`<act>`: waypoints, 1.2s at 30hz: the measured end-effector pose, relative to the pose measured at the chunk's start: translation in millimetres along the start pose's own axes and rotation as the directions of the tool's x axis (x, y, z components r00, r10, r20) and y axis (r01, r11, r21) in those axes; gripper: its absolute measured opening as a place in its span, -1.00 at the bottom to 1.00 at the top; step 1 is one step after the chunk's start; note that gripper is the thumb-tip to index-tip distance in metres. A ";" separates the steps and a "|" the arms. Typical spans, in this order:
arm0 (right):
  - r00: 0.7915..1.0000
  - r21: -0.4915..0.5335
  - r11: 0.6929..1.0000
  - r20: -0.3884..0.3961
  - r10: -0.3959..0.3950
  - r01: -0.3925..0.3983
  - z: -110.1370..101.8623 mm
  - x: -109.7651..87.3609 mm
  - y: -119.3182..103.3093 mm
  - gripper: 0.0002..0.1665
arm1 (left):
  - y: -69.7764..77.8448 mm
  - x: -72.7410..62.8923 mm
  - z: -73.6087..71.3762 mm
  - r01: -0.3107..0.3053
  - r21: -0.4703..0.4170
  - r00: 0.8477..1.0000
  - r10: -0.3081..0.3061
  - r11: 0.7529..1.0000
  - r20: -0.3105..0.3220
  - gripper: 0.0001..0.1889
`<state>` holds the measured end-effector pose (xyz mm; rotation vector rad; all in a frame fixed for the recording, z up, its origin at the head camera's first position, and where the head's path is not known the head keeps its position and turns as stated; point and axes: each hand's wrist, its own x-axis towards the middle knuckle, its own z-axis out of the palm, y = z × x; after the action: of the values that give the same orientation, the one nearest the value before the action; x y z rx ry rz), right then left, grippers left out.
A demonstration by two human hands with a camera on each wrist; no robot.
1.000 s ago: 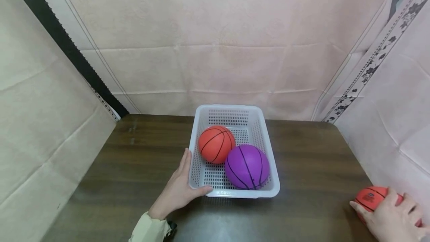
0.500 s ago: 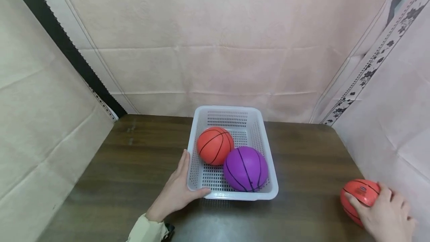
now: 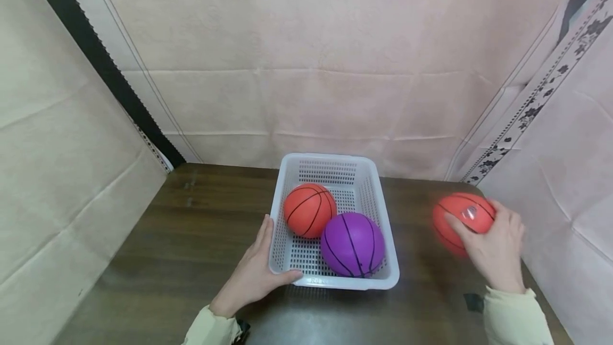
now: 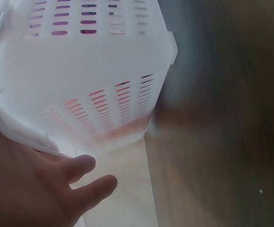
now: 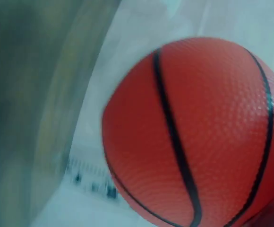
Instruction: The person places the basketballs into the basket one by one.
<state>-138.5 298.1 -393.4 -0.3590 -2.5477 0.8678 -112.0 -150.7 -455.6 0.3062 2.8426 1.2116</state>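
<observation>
A white perforated plastic basket [image 3: 391,249] stands on the table with two toy basketballs inside. The orange ball [image 3: 309,211] lies toward its left side, and the purple ball [image 3: 353,245] touches it nearer the front. My left hand [image 3: 256,273] holds the basket's front left corner, thumb on the front rim and fingers along the left side. Another orange-red basketball [image 3: 455,222], black-lined, is gripped by my right hand [image 3: 498,249] to the right of the basket. In the right wrist view that ball [image 5: 189,132] hides most of the hand.
The dark wooden table [image 3: 191,260] is bordered by pale cloth walls at the back [image 3: 325,68], left [image 3: 57,185] and right [image 3: 574,174]. A small dark patch [image 3: 474,302] shows beside the right sleeve [image 3: 517,315].
My right hand has carried its basketball from the lower right corner leftward and farther back, up off the table. The left hand and the basket have stayed in place.
</observation>
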 end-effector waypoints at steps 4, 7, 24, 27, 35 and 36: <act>0.997 0.118 0.992 0.068 0.037 -0.045 12.9 22.5 -26.7 0.10 | 0.5 2.2 1.2 0.005 -0.009 1.000 -0.005 1.000 -0.002 0.35; 0.997 0.189 0.981 0.074 0.014 -0.028 26.5 34.3 -49.1 0.09 | -0.2 3.1 0.8 0.005 -0.011 1.000 -0.005 1.000 -0.003 0.35; 0.968 0.264 0.961 0.207 -0.139 0.081 83.2 54.2 -129.0 0.18 | -0.8 4.5 5.8 -0.003 -0.026 1.000 0.003 1.000 -0.001 0.33; 0.963 0.261 0.961 0.222 -0.153 0.093 89.8 53.9 -133.6 0.19 | -0.3 5.2 5.0 -0.009 -0.016 1.000 0.009 1.000 0.001 0.33; 0.944 0.252 0.965 0.297 -0.146 0.071 101.6 57.0 -141.7 0.24 | -1.3 5.9 4.4 -0.016 -0.012 1.000 0.016 1.000 -0.006 0.34; 0.940 0.246 0.966 0.307 -0.152 0.076 100.6 57.0 -140.7 0.23 | -1.1 6.5 5.0 -0.022 -0.015 1.000 0.022 1.000 -0.001 0.34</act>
<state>-250.4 158.5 -359.5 0.0077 -2.6847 1.2510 -118.0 -146.6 -459.6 0.3366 2.8369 1.2367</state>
